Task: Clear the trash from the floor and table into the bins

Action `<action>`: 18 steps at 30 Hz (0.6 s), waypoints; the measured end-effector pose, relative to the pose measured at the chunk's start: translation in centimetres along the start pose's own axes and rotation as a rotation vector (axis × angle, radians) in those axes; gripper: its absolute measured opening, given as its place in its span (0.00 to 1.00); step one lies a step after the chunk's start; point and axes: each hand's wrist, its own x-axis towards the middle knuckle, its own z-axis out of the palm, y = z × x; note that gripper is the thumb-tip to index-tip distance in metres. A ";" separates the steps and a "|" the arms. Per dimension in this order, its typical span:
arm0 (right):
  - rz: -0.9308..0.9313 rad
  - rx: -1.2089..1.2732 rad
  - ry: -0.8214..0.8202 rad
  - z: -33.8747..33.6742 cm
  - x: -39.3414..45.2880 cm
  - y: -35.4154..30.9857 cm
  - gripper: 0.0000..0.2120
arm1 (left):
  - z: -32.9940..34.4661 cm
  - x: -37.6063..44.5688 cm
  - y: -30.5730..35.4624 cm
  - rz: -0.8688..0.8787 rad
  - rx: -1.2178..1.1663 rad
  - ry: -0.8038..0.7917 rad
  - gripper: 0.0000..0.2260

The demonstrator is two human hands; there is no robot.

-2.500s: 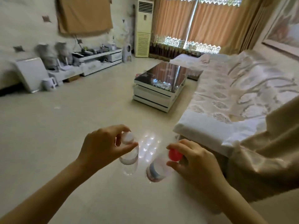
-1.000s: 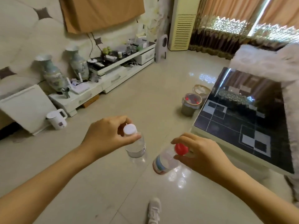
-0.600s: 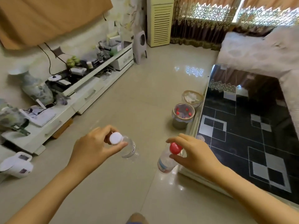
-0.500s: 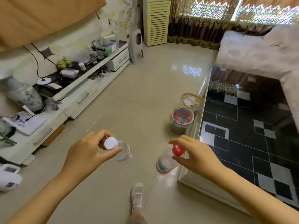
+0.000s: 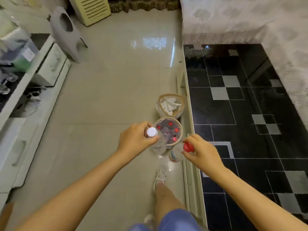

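Note:
My left hand (image 5: 135, 138) grips a clear plastic bottle with a white cap (image 5: 159, 142) by its neck, held just over the near edge of a round bin (image 5: 180, 126). That bin holds several bottles with red caps. My right hand (image 5: 200, 151) pinches a second clear bottle with a red cap (image 5: 175, 152) by its top, just right of and nearer than the same bin. A second bin (image 5: 160, 104) behind the first contains crumpled white paper. Both bins stand on the floor against the coffee table's left side.
The black glass coffee table (image 5: 241, 114) fills the right side. A sofa with a pale patterned cover (image 5: 233, 19) lies beyond it. A white TV stand (image 5: 25, 97) runs along the left, a grey stool (image 5: 66, 32) behind it. My leg and shoe (image 5: 160, 176) are below the bins.
I have walked up to the bins. Both hands with their bottles have moved from open floor to directly beside and over the bottle bin; the view now tilts steeply down.

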 end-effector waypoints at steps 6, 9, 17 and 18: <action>0.160 -0.017 -0.095 2.1 14.1 5.5 0.13 | 5.3 16.8 0.8 -0.019 -0.022 -0.122 0.13; 0.174 -0.069 -0.148 2.3 19.4 7.0 0.13 | 6.7 22.8 -0.1 -0.018 -0.013 -0.199 0.13; 0.406 -0.052 -0.212 3.3 26.1 8.1 0.26 | 11.3 33.0 -5.3 0.037 0.080 -0.757 0.33; 0.461 -0.041 -0.179 3.5 26.4 7.8 0.26 | 11.7 33.9 -5.9 0.077 0.132 -0.827 0.37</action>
